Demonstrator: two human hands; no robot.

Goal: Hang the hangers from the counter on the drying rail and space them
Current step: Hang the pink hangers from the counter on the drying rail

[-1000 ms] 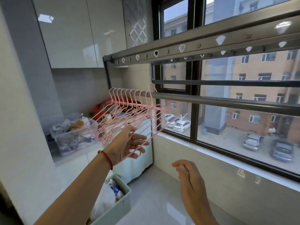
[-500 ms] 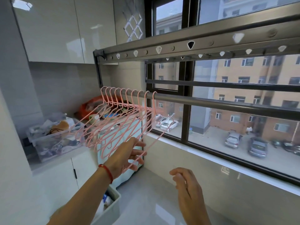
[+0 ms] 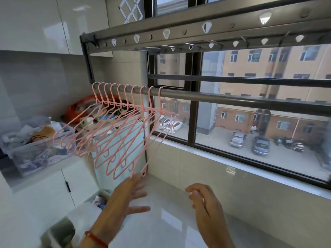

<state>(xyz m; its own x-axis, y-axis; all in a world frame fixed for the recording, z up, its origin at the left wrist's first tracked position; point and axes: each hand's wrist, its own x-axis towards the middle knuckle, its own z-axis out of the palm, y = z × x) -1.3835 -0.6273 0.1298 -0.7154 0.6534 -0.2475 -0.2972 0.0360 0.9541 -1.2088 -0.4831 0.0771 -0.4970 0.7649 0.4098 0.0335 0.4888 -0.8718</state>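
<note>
Comparing with half a second ago: the left hand (image 3: 125, 199) has let go of the pink hangers (image 3: 114, 129). It then had its fingers curled round the lower bars of the bunch; now its grip is fully slack, fingers spread and straight, holding nothing, with the fingertips just under the lowest corner of the nearest hanger. Contact there cannot be told. A red cord (image 3: 96, 238) circles that wrist. The right hand (image 3: 206, 203) stays low and apart from the hangers, fingers loosely curled, grip empty, much as before.

The hangers, ten hooks by count, now hang by themselves on the round drying rail (image 3: 232, 100), bunched at its left end with hooks close together. Their bodies swing out toward the left and down.

Surroundings, near to far: a pale bin (image 3: 78, 217) at bottom left with items inside, blurred. The glossy light desk (image 3: 170, 221) runs under both hands to a tiled wall below the window sill (image 3: 250, 158). At left, a clear storage box (image 3: 32, 149) of mixed clutter sits on a white cabinet top; behind it an orange bag (image 3: 78, 108). Above the rail, a perforated overhead rack (image 3: 197, 31) and glossy wall cabinets (image 3: 35, 22). Through the window (image 3: 259, 122), parked cars and brick buildings.
</note>
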